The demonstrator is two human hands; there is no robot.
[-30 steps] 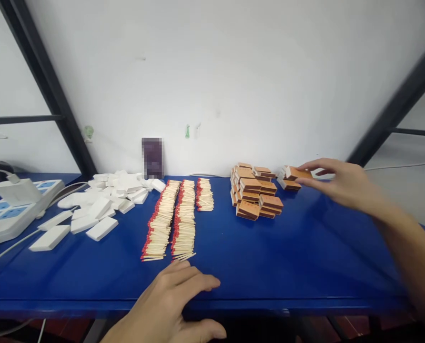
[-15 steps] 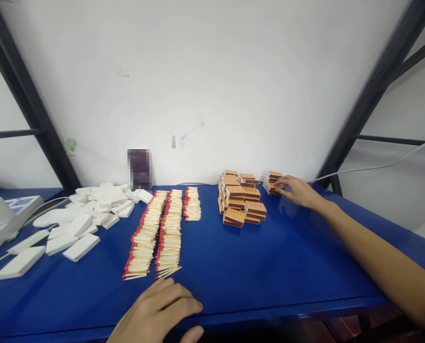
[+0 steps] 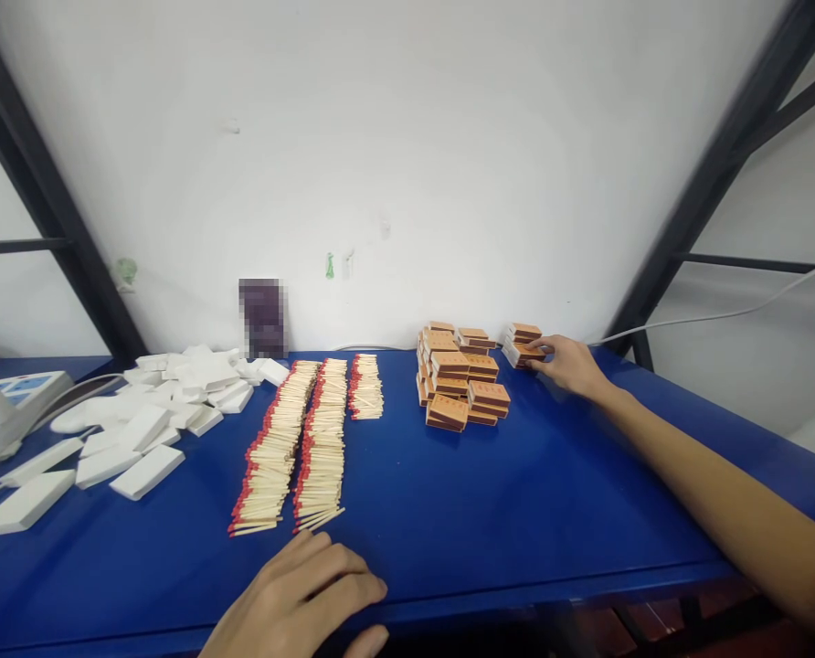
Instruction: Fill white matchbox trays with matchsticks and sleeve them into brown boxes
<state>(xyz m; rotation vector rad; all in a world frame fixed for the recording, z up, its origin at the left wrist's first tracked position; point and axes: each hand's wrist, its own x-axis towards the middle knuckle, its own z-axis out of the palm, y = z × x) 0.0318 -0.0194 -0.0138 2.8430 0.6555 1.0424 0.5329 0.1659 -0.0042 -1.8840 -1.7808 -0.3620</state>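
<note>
At the far right, my right hand point(image 3: 568, 364) pinches a matchbox point(image 3: 532, 351) in a small stack against the wall; its thumb is on the near side and its fingers on top. To the left of that stack stands a bigger pile of orange-topped matchboxes point(image 3: 449, 363) with dark striking sides. My left hand point(image 3: 304, 594) lies at the table's front edge, fingers loosely stretched and holding nothing. Just beyond it are rows of matches point(image 3: 322, 443) with red heads pointing left, two long and one short.
White inner trays or boxes point(image 3: 148, 471) lie heaped on the blue table point(image 3: 407, 512) at left. Near them are a white device point(image 3: 20, 411) and cables. A dark blurred card point(image 3: 263, 318) leans on the wall. Black metal posts point(image 3: 695, 174) frame both sides.
The view has shifted slightly, so things at left appear a little further left and the wall side slightly higher. Both hands keep nearly the same places; the right stays at the small stack.
</note>
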